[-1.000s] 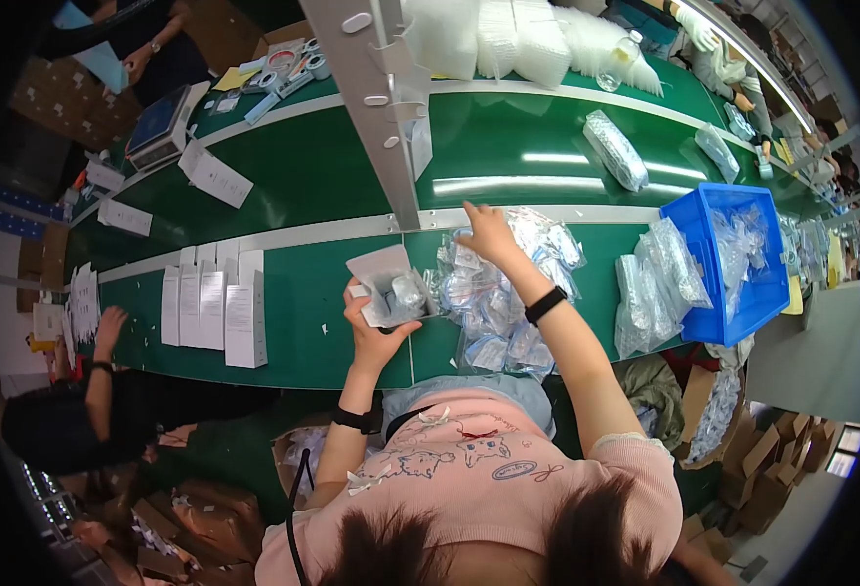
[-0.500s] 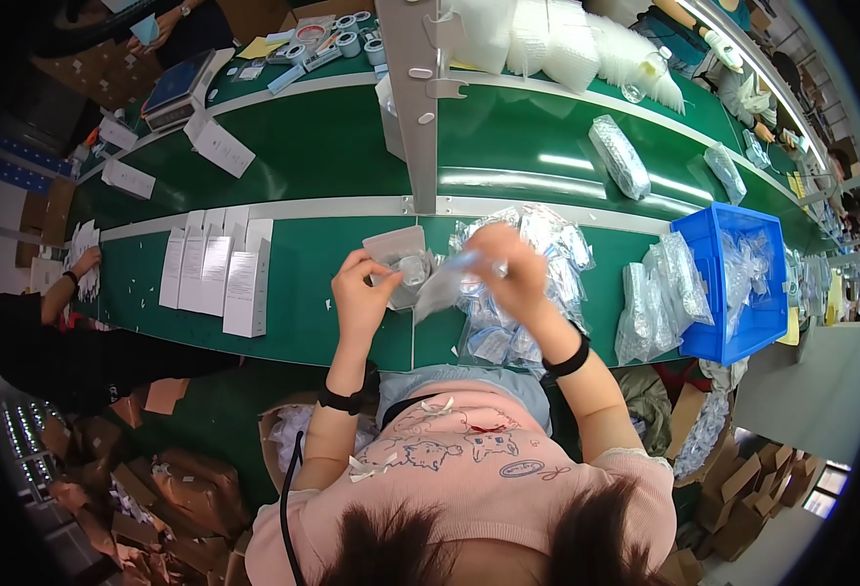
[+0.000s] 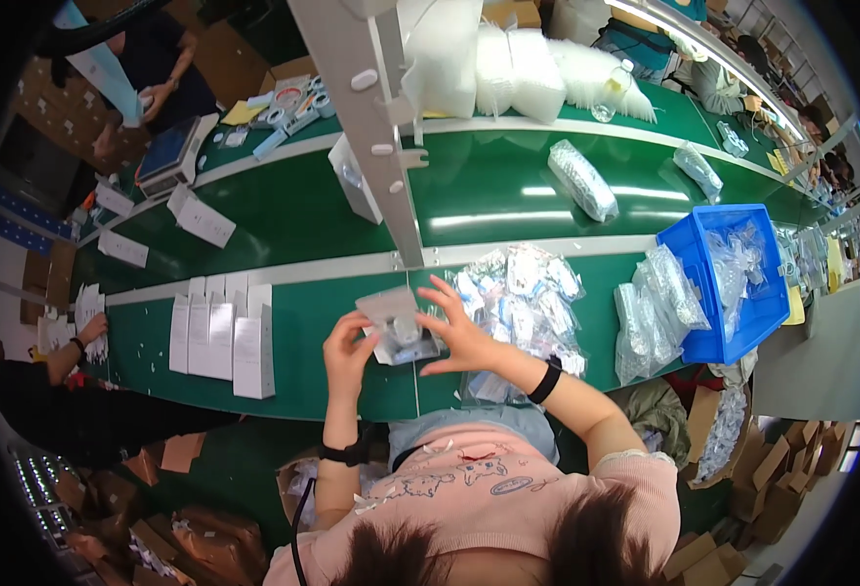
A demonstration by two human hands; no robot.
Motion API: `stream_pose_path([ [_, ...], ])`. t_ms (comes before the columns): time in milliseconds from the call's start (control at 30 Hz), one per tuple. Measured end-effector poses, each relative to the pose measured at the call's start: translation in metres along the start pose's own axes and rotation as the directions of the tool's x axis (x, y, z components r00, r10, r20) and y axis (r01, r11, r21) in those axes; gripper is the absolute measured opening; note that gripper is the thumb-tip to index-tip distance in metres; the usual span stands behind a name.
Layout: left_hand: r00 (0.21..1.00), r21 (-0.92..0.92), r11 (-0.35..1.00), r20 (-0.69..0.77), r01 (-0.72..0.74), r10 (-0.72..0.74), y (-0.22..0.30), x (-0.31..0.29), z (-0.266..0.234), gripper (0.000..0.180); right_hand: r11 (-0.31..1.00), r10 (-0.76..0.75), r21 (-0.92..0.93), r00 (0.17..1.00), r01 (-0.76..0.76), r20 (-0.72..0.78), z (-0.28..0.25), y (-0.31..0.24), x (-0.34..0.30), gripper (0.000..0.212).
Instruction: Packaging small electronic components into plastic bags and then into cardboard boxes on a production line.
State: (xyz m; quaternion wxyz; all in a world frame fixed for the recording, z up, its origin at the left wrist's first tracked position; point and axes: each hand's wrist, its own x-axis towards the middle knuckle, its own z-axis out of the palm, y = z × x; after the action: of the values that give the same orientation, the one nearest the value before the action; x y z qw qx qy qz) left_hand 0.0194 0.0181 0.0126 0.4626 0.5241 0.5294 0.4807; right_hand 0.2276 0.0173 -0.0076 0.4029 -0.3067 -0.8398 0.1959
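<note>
A small open white box [image 3: 388, 305] with its flap raised is in front of me, and something clear and pale sits inside its opening. My left hand [image 3: 348, 344] pinches the box's left edge between thumb and fingers. Just right of the box, my right hand [image 3: 461, 334] has its fingers spread; its fingertips are close to the box, and I cannot tell whether they touch it. Beside and partly under my right hand lies a pile of clear packets [image 3: 537, 303] with white and blue contents.
Several white boxes [image 3: 220, 337] stand in a row at left. Bubble-wrapped packs [image 3: 650, 317] lie beside a blue crate [image 3: 767, 303] on the right. A metal post [image 3: 381, 146] rises ahead, and more wrapped packs [image 3: 583, 181] rest on the green belt. A person's hand [image 3: 93, 327] is at far left.
My right hand has let go of the blurred clear plastic piece, moved left to the box and spread its fingers. My left hand remains on the box. The whole view has shifted slightly.
</note>
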Motion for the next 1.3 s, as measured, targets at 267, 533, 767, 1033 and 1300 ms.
stream_pose_path([
  [267, 0.954, 0.959, 0.121, -0.272, 0.258, 0.124, -0.078, 0.037, -0.136, 0.08, 0.7, 0.518, 0.458, 0.831, -0.548, 0.203, -0.027, 0.019, -0.02, 0.088],
  [533, 0.984, 0.969, 0.176, -0.16, 0.171, -0.075, -0.092, 0.007, -0.056, 0.075, 0.784, 0.568, 0.408, 0.805, -0.467, -0.17, -0.121, 0.146, 0.024, 0.09],
  [767, 0.982, 0.907, 0.412, -0.004, 0.082, -0.187, -0.03, -0.002, 0.008, 0.076, 0.786, 0.565, 0.38, 0.816, -0.487, -0.123, -0.075, 0.24, 0.058, 0.102],
  [1033, 0.921, 0.479, 0.861, 0.234, 0.17, -0.312, -0.1, 0.026, -0.063, 0.075, 0.193, 0.71, -0.7, 0.59, -0.687, -0.384, -0.132, 0.284, 0.01, 0.097],
  [1300, 0.93, 0.262, 0.956, 0.302, 0.13, -0.209, -0.014, 0.024, -0.011, 0.081, 0.204, 0.966, -0.553, 0.259, -0.808, -0.023, -0.15, 0.262, -0.001, 0.084],
])
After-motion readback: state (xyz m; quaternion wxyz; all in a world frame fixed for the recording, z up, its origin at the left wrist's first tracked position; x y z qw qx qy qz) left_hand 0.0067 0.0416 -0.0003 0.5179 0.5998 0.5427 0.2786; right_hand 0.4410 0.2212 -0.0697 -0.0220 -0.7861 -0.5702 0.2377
